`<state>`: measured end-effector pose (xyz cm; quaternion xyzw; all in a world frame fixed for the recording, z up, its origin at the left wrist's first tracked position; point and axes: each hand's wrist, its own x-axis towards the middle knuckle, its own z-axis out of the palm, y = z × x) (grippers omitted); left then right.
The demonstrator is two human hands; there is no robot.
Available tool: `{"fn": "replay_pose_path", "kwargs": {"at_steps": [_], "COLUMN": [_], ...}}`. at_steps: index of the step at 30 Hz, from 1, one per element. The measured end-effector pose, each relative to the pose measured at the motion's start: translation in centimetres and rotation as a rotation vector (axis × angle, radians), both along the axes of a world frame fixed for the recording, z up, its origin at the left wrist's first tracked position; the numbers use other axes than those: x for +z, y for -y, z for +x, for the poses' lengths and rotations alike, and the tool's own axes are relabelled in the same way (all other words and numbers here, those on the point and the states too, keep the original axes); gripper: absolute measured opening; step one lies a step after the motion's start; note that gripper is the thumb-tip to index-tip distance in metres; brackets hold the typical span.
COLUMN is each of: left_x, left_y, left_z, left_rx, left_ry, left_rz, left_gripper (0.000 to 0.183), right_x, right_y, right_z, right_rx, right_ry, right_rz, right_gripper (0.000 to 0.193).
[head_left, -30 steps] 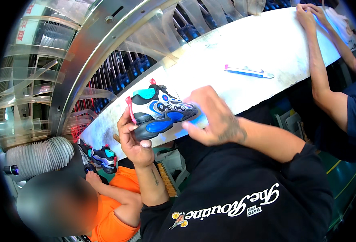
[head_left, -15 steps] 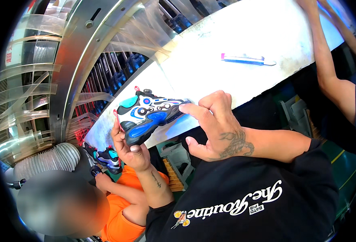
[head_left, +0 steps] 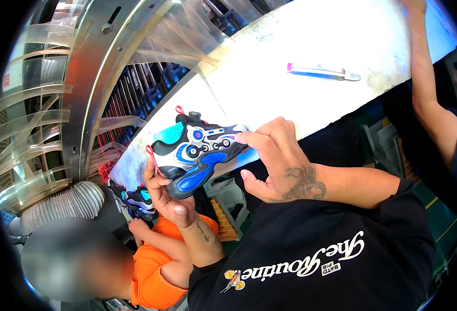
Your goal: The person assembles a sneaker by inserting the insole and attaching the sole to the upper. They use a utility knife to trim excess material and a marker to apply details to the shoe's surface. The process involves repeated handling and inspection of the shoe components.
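A black, white and blue sneaker (head_left: pixel 202 150) with red pull loops and a teal inner patch is held in front of me, its side and blue sole edge toward me. My left hand (head_left: pixel 172 199) grips it at the heel from below, thumb near the sole and fingers behind. At the toe, the index finger of my right hand (head_left: pixel 277 160) is stretched out and touches the shoe's edge. The right thumb stands apart from it, and the other fingers are bent; their tips are partly hidden.
On the white table (head_left: pixel 270 46) lies a slim tool (head_left: pixel 321 71) with a blue handle, pink end and silvery tip. A person in orange (head_left: pixel 161 274) sits left beside more sneakers (head_left: pixel 138 202). Another person's arm (head_left: pixel 422 78) reaches in at right. Clear strips (head_left: pixel 179 44) hang from a metal frame.
The sneaker has tilted, showing more of its side and teal patch. My right finger stays at the toe. The left co-worker's hand has shifted near the other shoes.
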<state>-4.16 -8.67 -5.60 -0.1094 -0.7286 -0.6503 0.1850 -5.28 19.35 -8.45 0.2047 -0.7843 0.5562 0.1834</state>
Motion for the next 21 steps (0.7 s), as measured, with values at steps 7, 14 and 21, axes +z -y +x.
{"fn": "replay_pose_path", "kwargs": {"at_steps": [7, 14, 21], "left_x": [1.3, 3.0, 3.8], "left_y": [-0.9, -2.4, -1.5], "left_z": [-0.6, 1.5, 2.6], "left_rx": [0.002, -0.007, -0.093], "left_ry": [0.041, 0.047, 0.038], "left_rz": [-0.040, -0.368, -0.625], "left_gripper": [0.038, 0.042, 0.047], "right_x": [-0.8, -2.0, -1.8], "right_y": [1.0, 0.8, 0.2], "right_z": [-0.6, -0.3, -0.8], "right_rx": [0.200, 0.225, 0.302], "right_ry": [0.040, 0.065, 0.088], "right_rz": [-0.035, -0.061, -0.117], "right_gripper": [0.076, 0.071, 0.068]}}
